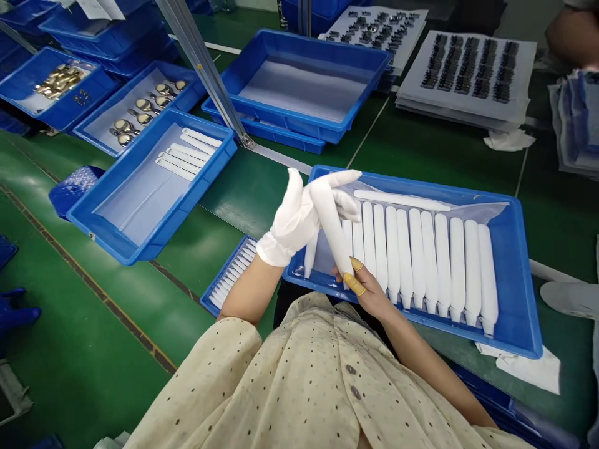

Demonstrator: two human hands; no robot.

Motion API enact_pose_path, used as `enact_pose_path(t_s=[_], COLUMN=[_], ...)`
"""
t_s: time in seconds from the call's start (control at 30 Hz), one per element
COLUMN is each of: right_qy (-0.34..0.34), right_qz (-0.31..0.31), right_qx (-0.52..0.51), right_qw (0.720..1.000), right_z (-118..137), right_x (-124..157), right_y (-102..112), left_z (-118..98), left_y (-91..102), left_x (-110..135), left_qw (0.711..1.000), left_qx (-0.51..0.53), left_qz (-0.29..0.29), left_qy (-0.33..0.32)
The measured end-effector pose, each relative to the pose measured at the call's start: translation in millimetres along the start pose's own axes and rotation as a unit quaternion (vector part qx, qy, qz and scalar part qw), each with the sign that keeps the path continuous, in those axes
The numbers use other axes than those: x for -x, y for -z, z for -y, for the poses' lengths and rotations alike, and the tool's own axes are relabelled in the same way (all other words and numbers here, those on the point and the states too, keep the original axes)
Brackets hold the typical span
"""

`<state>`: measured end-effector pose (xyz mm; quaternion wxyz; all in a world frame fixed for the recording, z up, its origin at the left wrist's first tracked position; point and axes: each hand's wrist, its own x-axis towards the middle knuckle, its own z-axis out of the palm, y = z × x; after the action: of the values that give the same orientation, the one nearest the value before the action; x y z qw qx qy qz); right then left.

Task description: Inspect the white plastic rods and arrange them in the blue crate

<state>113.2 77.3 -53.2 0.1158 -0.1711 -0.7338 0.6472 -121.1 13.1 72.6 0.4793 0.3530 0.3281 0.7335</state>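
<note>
My right hand (369,290), with yellow covers on its thumb and a finger, grips the lower end of a long white round-ended piece (330,218). The piece tilts up to the left, across the palm of my left hand (299,215). That hand wears a white glove; its thumb and forefinger are stretched apart and its other fingers are partly bent. Beneath both hands is a blue tray (515,280) holding a row of similar white pieces (428,255) with narrower near ends. One more piece (402,199) lies crosswise along the tray's far side.
At left, a blue tray (135,249) holds several flat white strips (189,153). Beyond it are trays with shiny spoon-like parts (145,105) and gold-coloured parts (60,81). A metal post (206,68) rises ahead. Sheets with small dark parts (468,68) lie far right, near another person's arm (573,34).
</note>
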Motion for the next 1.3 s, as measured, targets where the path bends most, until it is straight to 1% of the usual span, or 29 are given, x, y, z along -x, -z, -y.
enact_pose_path(t_s=[0.07, 0.13, 0.2, 0.27, 0.3, 0.37, 0.43, 0.47, 0.5, 0.57, 0.6, 0.63, 0.67, 0.7, 0.73, 0.77, 0.8, 0.83, 0.9, 0.93, 0.97, 1.0, 1.03, 1.07, 1.1, 1.17, 1.2, 1.23, 1.3], right_qy=[0.042, 0.089, 0.128, 0.15, 0.155, 0.15, 0.12, 0.093, 0.061, -0.014, -0.055, -0.096, -0.136, -0.173, -0.202, -0.221, -0.23, -0.228, -0.202, -0.186, -0.174, -0.168, -0.164, -0.161, -0.155, -0.107, -0.089, -0.079, -0.067], right_qz=[-0.057, -0.096, -0.115, -0.124, -0.127, -0.118, -0.081, -0.06, -0.047, -0.059, -0.081, -0.109, -0.137, -0.161, -0.18, -0.19, -0.188, -0.172, -0.106, -0.07, -0.043, -0.03, -0.035, -0.056, -0.081, -0.139, -0.148, -0.142, -0.117], right_qx=[0.099, 0.176, 0.228, 0.258, 0.266, 0.264, 0.227, 0.19, 0.14, 0.03, -0.019, -0.06, -0.092, -0.116, -0.133, -0.141, -0.138, -0.118, -0.012, 0.054, 0.113, 0.156, 0.185, 0.202, 0.219, 0.318, 0.359, 0.391, 0.434], right_qw=[0.993, 0.976, 0.958, 0.946, 0.943, 0.945, 0.963, 0.976, 0.987, 0.998, 0.995, 0.988, 0.977, 0.965, 0.954, 0.946, 0.945, 0.951, 0.974, 0.979, 0.977, 0.973, 0.968, 0.964, 0.96, 0.932, 0.917, 0.906, 0.891], right_z=[-5.0, -10.3, -13.8, -14.6, -13.9, -10.9, -7.3, -6.1, -5.7, -7.9, -10.6, -14.0, -17.9, -21.9, -25.4, -28.2, -30.0, -30.6, -28.3, -25.7, -22.5, -19.2, -16.2, -14.0, -13.0, -15.4, -18.6, -22.6, -29.9], right_x=[-11.0, -24.0, -36.3, -44.6, -46.5, -45.4, -39.3, -35.7, -32.5, -29.6, -30.6, -33.2, -37.1, -41.8, -46.7, -51.3, -55.2, -58.3, -63.2, -66.1, -70.3, -76.5, -85.3, -96.7, -110.5, -141.9, -157.5, -171.6, -193.1], right_y=[5.7, 11.0, 14.7, 16.4, 16.5, 15.6, 13.5, 11.9, 9.7, 3.2, -1.1, -6.0, -11.3, -16.9, -22.5, -27.7, -32.1, -35.1, -34.6, -30.1, -22.5, -12.0, 1.0, 15.4, 30.3, 56.8, 66.6, 73.5, 79.4], left_z=[3.2, 8.7, 14.6, 17.8, 17.7, 14.5, 10.8, 10.8, 13.1, 26.8, 37.9, 51.3, 66.0, 80.9, 95.1, 107.7, 118.1, 126.1, 135.0, 136.5, 136.9, 136.7, 136.3, 136.1, 136.5, 138.9, 140.9, 142.9, 145.9], left_y=[-5.6, -8.9, -11.5, -14.0, -14.5, -11.5, 0.9, 11.1, 23.5, 51.2, 64.0, 74.6, 82.2, 86.5, 87.7, 86.3, 83.3, 79.5, 72.9, 71.2, 70.5, 70.9, 71.9, 73.2, 74.6, 76.8, 77.7, 78.7, 81.4], left_x=[1.9, 3.8, 6.3, 8.2, 8.4, 5.9, -1.2, -6.2, -11.8, -22.5, -26.6, -29.3, -30.3, -29.5, -26.8, -22.7, -17.6, -11.9, -0.9, 3.7, 7.4, 10.1, 12.1, 13.3, 14.1, 14.7, 15.0, 15.2, 15.9], left_qw=[0.999, 0.995, 0.991, 0.989, 0.989, 0.993, 0.995, 0.995, 0.991, 0.963, 0.944, 0.927, 0.906, 0.876, 0.839, 0.801, 0.768, 0.75, 0.727, 0.703, 0.674, 0.644, 0.618, 0.6, 0.593, 0.591, 0.593, 0.595, 0.602], left_qx=[-0.029, -0.075, -0.095, -0.093, -0.088, -0.081, -0.08, -0.086, -0.1, -0.162, -0.212, -0.278, -0.365, -0.456, -0.536, -0.597, -0.635, -0.652, -0.674, -0.697, -0.723, -0.748, -0.768, -0.781, -0.785, -0.788, -0.787, -0.785, -0.779], left_qz=[-0.01, -0.016, -0.005, -0.003, -0.005, 0.008, 0.005, -0.02, -0.061, -0.169, -0.203, -0.215, -0.196, -0.151, -0.09, -0.026, 0.028, 0.064, 0.086, 0.091, 0.099, 0.109, 0.117, 0.125, 0.13, 0.129, 0.127, 0.124, 0.114], left_qy=[-0.03, -0.069, -0.095, -0.116, -0.12, -0.09, -0.051, -0.049, -0.068, -0.135, -0.148, -0.133, -0.094, -0.043, 0.008, 0.048, 0.074, 0.088, 0.1, 0.106, 0.113, 0.118, 0.121, 0.121, 0.118, 0.114, 0.115, 0.119, 0.132])
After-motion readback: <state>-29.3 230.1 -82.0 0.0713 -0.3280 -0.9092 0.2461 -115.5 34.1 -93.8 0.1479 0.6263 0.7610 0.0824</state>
